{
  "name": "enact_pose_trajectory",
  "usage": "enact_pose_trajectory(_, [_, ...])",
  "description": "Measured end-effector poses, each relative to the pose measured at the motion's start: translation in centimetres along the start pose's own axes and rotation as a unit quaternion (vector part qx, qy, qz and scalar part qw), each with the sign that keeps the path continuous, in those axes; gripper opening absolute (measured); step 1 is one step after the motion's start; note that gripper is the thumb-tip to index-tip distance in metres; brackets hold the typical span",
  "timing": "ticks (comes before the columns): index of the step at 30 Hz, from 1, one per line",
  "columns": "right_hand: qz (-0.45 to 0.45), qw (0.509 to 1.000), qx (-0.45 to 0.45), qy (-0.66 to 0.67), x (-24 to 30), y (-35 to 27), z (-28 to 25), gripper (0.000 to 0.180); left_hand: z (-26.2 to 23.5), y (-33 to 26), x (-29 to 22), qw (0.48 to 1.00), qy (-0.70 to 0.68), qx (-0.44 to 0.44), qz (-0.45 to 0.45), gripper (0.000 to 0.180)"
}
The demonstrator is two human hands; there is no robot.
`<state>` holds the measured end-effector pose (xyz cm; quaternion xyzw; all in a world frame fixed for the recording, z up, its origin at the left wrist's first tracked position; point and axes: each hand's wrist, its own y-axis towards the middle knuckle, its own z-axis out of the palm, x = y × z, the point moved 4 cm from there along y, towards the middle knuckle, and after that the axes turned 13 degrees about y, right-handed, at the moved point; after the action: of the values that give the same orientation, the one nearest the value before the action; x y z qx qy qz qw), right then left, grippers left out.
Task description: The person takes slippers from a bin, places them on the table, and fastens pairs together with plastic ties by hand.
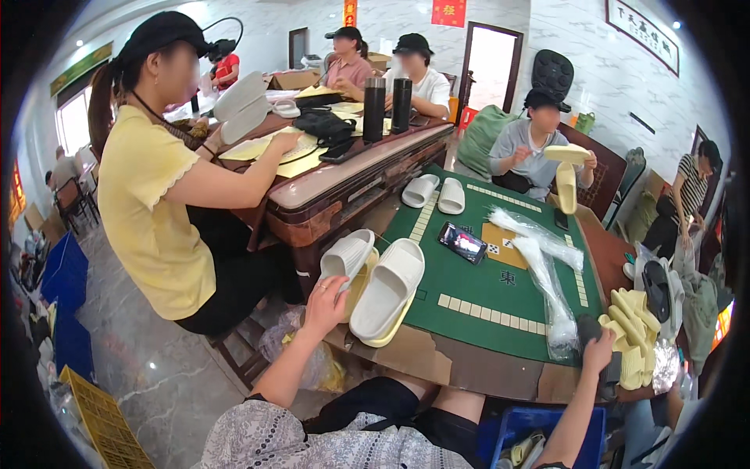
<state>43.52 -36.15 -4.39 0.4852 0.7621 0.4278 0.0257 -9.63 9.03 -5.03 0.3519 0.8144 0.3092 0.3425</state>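
My left hand (324,303) is closed on the heel end of a pale grey slide sandal (349,254) at the table's left edge. A yellow slide (359,288) shows partly behind it. Close to its right lies another grey slide (388,293), resting on a yellow one whose edge shows beneath. Far to the right, my right hand (600,352) is closed on a dark grey object (589,330) at the table's right front corner; its kind I cannot make out. Beside that hand is a pile of yellow slides (631,332).
The green mat (437,289) carries a phone (462,243), clear plastic bags of white strips (551,297) and two grey slides (451,195). A person across the table holds yellow slides (566,186). At left, a person in yellow sits by another table. A blue crate (508,418) stands below me.
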Motion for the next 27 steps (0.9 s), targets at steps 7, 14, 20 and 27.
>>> enact_pose_trajectory(7, [-0.009,0.973,0.137,-0.183,-5.0,-0.3,-0.5,0.006,0.3,0.9,1.0,0.999,0.012,0.011,-0.034,0.028])
enact_pose_trajectory(14, [0.034,0.972,0.137,-0.188,-2.7,-1.5,-5.0,0.011,-0.1,0.9,2.3,0.998,0.018,0.041,-0.044,0.029])
enact_pose_trajectory(20, [-0.022,0.986,0.059,-0.153,4.0,-2.4,-11.3,0.021,-0.4,1.9,0.7,0.998,0.051,0.007,-0.029,0.026])
enact_pose_trajectory(27, [-0.176,0.965,0.186,0.05,20.3,-7.7,-12.1,0.022,0.5,4.1,-11.0,0.992,-0.082,0.021,0.094,0.035])
